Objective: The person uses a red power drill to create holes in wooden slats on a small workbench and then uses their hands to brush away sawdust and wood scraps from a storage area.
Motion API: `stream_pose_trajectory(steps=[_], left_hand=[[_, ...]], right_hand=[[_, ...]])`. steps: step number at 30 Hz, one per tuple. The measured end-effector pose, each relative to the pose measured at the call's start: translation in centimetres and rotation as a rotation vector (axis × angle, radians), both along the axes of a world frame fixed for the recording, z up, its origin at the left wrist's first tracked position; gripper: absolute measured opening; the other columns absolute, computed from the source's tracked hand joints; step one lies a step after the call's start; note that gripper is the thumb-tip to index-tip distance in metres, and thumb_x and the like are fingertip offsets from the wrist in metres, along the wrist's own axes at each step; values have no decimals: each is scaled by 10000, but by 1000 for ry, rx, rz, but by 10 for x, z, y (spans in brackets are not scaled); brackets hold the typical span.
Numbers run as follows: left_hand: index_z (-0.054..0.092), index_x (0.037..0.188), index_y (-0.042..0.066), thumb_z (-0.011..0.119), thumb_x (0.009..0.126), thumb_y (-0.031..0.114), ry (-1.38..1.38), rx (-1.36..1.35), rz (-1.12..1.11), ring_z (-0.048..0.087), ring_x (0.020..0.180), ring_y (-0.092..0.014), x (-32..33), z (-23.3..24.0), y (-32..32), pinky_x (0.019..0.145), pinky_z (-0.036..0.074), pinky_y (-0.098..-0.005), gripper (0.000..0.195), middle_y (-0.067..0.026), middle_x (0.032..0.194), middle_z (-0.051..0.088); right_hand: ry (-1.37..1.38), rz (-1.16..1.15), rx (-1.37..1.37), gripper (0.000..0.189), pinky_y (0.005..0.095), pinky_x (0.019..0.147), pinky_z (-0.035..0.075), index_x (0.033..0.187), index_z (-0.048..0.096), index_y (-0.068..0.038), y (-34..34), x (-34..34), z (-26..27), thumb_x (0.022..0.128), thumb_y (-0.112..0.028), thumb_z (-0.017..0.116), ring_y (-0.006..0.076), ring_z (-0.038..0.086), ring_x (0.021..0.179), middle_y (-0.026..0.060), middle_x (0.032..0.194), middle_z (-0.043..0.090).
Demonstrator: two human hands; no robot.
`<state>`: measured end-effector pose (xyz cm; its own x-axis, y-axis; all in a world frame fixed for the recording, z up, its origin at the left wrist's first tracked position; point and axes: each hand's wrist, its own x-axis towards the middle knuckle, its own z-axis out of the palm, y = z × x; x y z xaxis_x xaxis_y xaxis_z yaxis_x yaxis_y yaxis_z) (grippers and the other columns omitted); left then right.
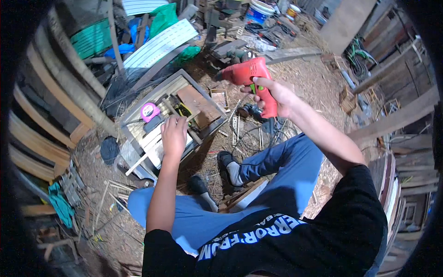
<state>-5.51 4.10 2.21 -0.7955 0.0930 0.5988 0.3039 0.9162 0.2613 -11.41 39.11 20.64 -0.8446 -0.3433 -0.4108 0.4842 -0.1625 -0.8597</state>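
Note:
My right hand (278, 95) grips a red corded power drill (247, 71), its chuck towards the left and its cable hanging from the handle. My left hand (174, 136) is closed over a thin wooden strip (136, 166) that slants across a low worktable with a raised grey rim (204, 90). Beyond that hand, a pink tape measure (149, 112) lies near a dark block (153, 124). Yellow-and-black handled pliers (183, 110) rest beside a flat brown board (197, 104) on the same worktable. My fingers hide part of the strip.
A dark power tool (254, 111), loose cable and wood offcuts lie on the ground right of the worktable. A small wooden frame (219, 97) stands nearby. White corrugated sheets (161, 45), a paint bucket (259, 12) and planks (294, 53) lie farther back. Curved timber pieces (38, 138) stand left.

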Motion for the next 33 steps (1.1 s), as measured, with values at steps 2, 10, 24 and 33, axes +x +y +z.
stream_pose_trajectory(steps=[2, 10, 24, 33], left_hand=[[765, 1140, 115, 758, 965, 187, -37, -23, -23, 645, 1047, -299, -11, 1, 12, 933, 475, -459, 190, -75, 1065, 665], [725, 1166, 95, 730, 995, 195, -157, -168, -63, 651, 1076, -341, -48, -4, 51, 922, 491, -480, 198, -120, 1155, 660], [702, 1226, 109, 752, 944, 152, -206, -249, -229, 608, 1177, -333, -74, -47, 99, 1087, 441, -496, 290, -95, 1176, 651], [665, 1281, 161, 730, 956, 165, -261, -375, -128, 606, 1232, -301, -75, -59, 104, 1086, 446, -478, 331, -57, 1261, 650]], right_hand=[[-113, -101, -318, 486, 321, 698, 638, 1455, 522, -16, 19, -19, -43, 1085, -308, 642, 205, 716, 889, 142, 1210, 734], [-213, -601, -322, 311, 494, 727, 588, 1243, 590, -128, 31, -69, -249, 1004, -308, 674, 273, 683, 779, 103, 983, 664], [-382, -853, -635, 465, 528, 968, 610, 1399, 573, -116, 12, -56, -507, 1008, -214, 803, 315, 709, 1040, 112, 1134, 664], [-373, -749, -579, 449, 454, 917, 634, 1382, 557, -50, 54, -53, -532, 993, -125, 770, 292, 731, 993, 108, 1096, 703]])
